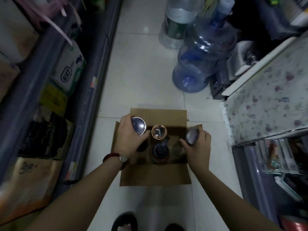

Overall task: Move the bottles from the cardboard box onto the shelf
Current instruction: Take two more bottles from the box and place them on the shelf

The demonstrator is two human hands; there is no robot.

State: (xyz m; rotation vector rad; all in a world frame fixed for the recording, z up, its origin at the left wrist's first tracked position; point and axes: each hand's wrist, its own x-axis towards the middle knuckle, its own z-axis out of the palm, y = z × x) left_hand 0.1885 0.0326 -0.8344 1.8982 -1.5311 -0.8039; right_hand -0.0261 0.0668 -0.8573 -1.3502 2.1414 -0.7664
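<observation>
An open cardboard box (155, 176) stands on the tiled floor in front of me. My left hand (129, 136) grips a silver-capped bottle (138, 125) at the box's left side. My right hand (198, 147) grips a grey-capped bottle (191, 135) at its right side. Between them, inside the box, stand a bottle with a copper-rimmed cap (159, 131) and a dark-lidded bottle (159, 151). The shelf (86, 90) runs along the left of the aisle.
Packaged goods (70, 70) fill the left shelf. Blue water jugs (198, 64) and a clear one (176, 22) stand on the floor ahead. A patterned counter (266, 100) and a rack (275, 164) line the right. My feet (125, 221) are just behind the box.
</observation>
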